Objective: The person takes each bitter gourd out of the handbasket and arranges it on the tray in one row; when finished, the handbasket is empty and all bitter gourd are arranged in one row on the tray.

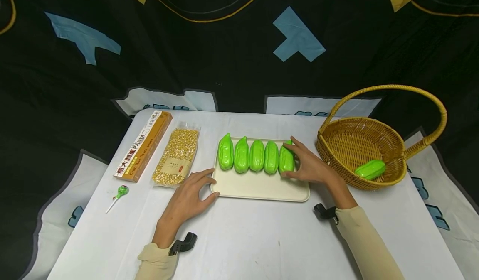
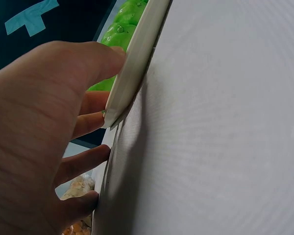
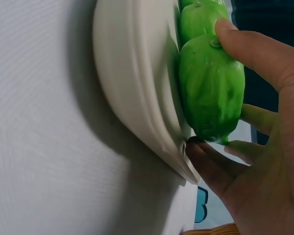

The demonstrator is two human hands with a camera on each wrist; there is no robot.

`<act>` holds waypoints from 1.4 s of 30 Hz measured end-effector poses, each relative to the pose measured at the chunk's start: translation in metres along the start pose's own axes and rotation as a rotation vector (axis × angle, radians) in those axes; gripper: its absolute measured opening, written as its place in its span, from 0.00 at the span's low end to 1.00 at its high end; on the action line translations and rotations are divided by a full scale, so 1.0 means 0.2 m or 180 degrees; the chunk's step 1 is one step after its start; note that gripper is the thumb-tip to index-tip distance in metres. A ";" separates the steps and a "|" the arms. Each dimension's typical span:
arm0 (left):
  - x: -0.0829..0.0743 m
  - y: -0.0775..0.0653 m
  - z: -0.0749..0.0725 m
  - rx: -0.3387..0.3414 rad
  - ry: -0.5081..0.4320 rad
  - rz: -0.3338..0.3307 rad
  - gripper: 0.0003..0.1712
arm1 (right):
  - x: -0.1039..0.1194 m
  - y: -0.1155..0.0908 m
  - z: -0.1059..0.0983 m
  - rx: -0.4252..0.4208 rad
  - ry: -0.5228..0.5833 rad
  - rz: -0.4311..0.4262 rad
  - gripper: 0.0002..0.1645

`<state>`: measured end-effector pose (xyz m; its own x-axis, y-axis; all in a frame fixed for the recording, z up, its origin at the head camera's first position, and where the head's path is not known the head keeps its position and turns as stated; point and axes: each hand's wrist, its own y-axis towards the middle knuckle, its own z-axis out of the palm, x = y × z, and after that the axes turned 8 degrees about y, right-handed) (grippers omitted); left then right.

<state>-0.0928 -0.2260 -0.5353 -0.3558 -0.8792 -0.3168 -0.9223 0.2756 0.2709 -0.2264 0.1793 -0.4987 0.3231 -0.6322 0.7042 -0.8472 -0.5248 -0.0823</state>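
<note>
On a cream tray (image 1: 258,188) lies a row of several green ridged gourds (image 1: 241,155), side by side along its far edge. My right hand (image 1: 308,161) pinches the rightmost gourd (image 3: 211,88) lengthwise, thumb on its stem end and fingertips around the pointed far end. That gourd sits at the tray's right side, seen close in the right wrist view. At the tray's near left corner, my left hand (image 1: 191,199) grips the rim with the thumb on the front edge and fingers along the left side. Its other fingers spread beside the tray in the left wrist view.
A wicker basket (image 1: 338,163) with a tall handle stands at the right, one green gourd (image 1: 371,170) inside. Left of the tray lie a bag of corn kernels (image 1: 181,147), a pasta box (image 1: 144,147) and a green lollipop (image 1: 121,191). A dark curtain (image 1: 209,60) hangs behind the table.
</note>
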 end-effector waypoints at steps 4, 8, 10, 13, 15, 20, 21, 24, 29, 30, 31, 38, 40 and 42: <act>0.00 0.00 0.00 -0.0008 0.0013 0.0008 0.19 | 0.00 -0.01 0.00 -0.0017 -0.0030 0.0030 0.66; 0.00 0.00 0.00 0.0000 0.0016 0.0007 0.19 | 0.00 -0.02 -0.01 -0.0035 -0.0054 0.0053 0.67; 0.00 0.00 0.00 0.0002 0.0009 0.0007 0.19 | 0.00 -0.03 -0.02 -0.0046 -0.0076 0.0041 0.67; 0.00 0.00 0.00 0.0006 0.0005 0.0008 0.19 | 0.00 -0.05 -0.03 -0.0073 -0.0121 -0.0002 0.66; 0.00 0.01 0.00 0.0009 0.0010 0.0004 0.20 | 0.00 -0.07 -0.04 -0.0104 -0.0152 -0.0053 0.64; 0.00 0.01 -0.01 0.0035 0.0012 -0.0012 0.20 | 0.02 -0.12 -0.08 -0.0242 -0.0227 -0.0231 0.57; -0.01 0.01 -0.01 0.0040 0.0012 -0.0016 0.20 | 0.03 -0.13 -0.09 -0.0277 -0.0246 -0.0258 0.56; -0.01 0.01 -0.01 0.0040 0.0014 -0.0016 0.20 | 0.05 -0.18 -0.12 -0.0376 -0.0291 -0.0274 0.51; -0.01 0.01 -0.01 0.0013 0.0006 0.0001 0.19 | 0.09 -0.25 -0.19 -0.0525 -0.0249 -0.0190 0.44; -0.01 0.01 -0.01 0.0009 0.0005 0.0003 0.19 | 0.09 -0.27 -0.20 -0.0552 -0.0238 -0.0194 0.43; -0.01 0.01 -0.01 0.0005 0.0004 0.0006 0.19 | 0.09 -0.28 -0.22 -0.0586 -0.0236 -0.0213 0.42; 0.00 0.01 0.00 -0.0007 0.0002 0.0012 0.19 | 0.07 -0.36 -0.30 -0.0879 -0.0374 -0.0322 0.39; 0.00 0.01 0.00 -0.0011 0.0005 0.0016 0.19 | 0.06 -0.38 -0.32 -0.0922 -0.0385 -0.0260 0.39; -0.01 0.01 0.00 -0.0015 0.0002 0.0018 0.19 | 0.06 -0.40 -0.34 -0.0941 -0.0380 -0.0175 0.40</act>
<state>-0.0933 -0.2252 -0.5338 -0.3609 -0.8779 -0.3146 -0.9196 0.2788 0.2769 -0.1837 0.2529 -0.4365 0.4042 -0.6791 0.6127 -0.9073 -0.3828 0.1741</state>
